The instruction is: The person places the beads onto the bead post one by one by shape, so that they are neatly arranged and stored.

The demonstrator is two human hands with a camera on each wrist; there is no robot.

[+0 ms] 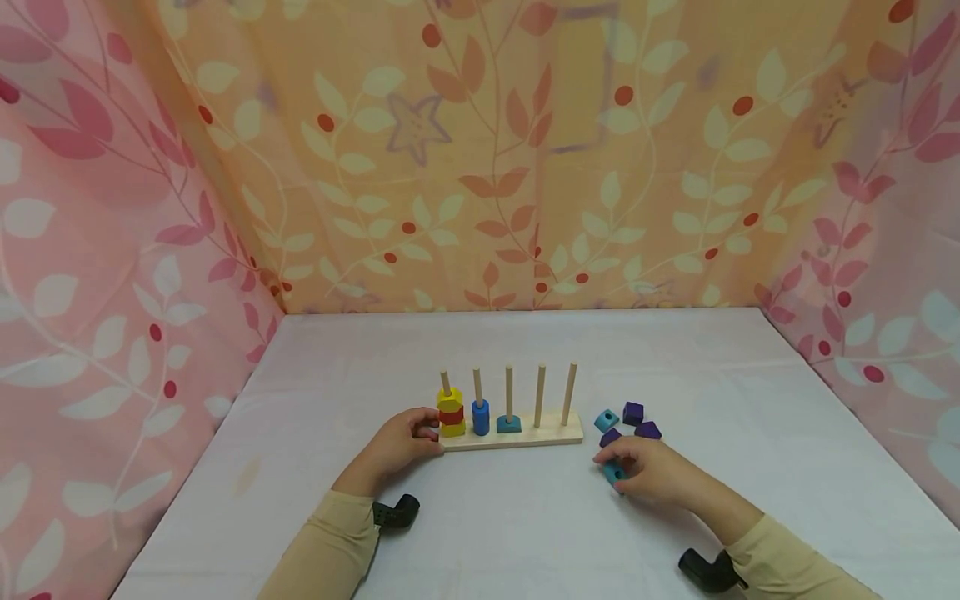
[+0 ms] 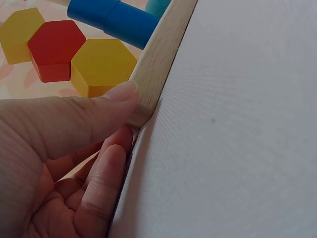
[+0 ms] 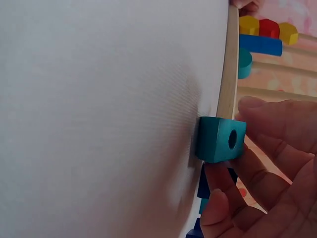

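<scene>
A wooden peg stand (image 1: 517,442) sits on the white table, my left hand (image 1: 403,437) at its left end. In the left wrist view the thumb (image 2: 116,96) presses the base's end (image 2: 143,106), with curled fingers against the other side. Yellow and red hexagonal blocks (image 1: 451,414) are stacked on the leftmost peg. Blue round blocks (image 1: 481,417) are on the peg beside it, and a teal rounded block (image 1: 508,425) is on the middle one. My right hand (image 1: 656,471) pinches a teal block with a hole (image 3: 218,140), right of the stand.
Just beyond my right hand lie another teal block (image 1: 607,420) and several purple blocks (image 1: 633,412). The two rightmost pegs (image 1: 568,396) stand bare. Patterned cloth (image 1: 487,167) hangs behind the table and on both sides.
</scene>
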